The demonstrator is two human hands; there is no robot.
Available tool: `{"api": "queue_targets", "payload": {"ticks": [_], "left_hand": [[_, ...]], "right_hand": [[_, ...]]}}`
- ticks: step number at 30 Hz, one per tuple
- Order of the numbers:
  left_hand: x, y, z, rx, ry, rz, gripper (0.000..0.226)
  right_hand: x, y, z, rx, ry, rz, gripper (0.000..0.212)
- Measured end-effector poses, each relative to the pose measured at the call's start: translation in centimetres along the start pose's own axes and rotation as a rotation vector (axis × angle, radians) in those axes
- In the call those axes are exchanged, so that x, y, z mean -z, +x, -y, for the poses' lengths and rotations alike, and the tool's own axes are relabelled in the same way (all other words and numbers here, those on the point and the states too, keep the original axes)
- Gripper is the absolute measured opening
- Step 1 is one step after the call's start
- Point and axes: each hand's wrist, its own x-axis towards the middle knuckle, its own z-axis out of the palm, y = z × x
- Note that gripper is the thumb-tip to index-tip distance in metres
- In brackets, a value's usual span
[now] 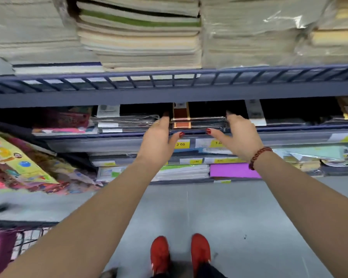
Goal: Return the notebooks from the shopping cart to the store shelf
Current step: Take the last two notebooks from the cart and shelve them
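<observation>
Store shelf (169, 135): notebook stack (198, 122) held between left hand (159, 137) and right hand (239, 135), fingers pressed flat against its sides. Step: seating stack; next, release and return to cart (28, 237).

One wide-angle head view, looking forward and steeply down, close to the store shelf (169, 93) that fills the upper half, both outstretched arms in the middle, grey floor (239, 217) and red shoes (180, 253) at the bottom edge
</observation>
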Motion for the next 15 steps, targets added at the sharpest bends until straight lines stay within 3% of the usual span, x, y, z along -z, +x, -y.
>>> {"api": "queue_targets", "payload": {"ticks": [7, 11, 15], "left_hand": [[-2.0, 0.9, 1.0, -0.051, -0.130, -0.242, 0.026], [-2.4, 1.0, 0.8, -0.059, -0.138, -0.341, 0.030], [-2.3, 1.0, 0.7, -0.050, -0.156, -0.371, 0.031]], "right_hand": [[-0.4, 0.3, -0.3, -0.035, 0.112, -0.150, 0.046], [-0.7, 0.7, -0.6, -0.060, 0.220, -0.182, 0.063], [-1.1, 0.9, -1.3, -0.044, 0.327, -0.193, 0.062]]}}
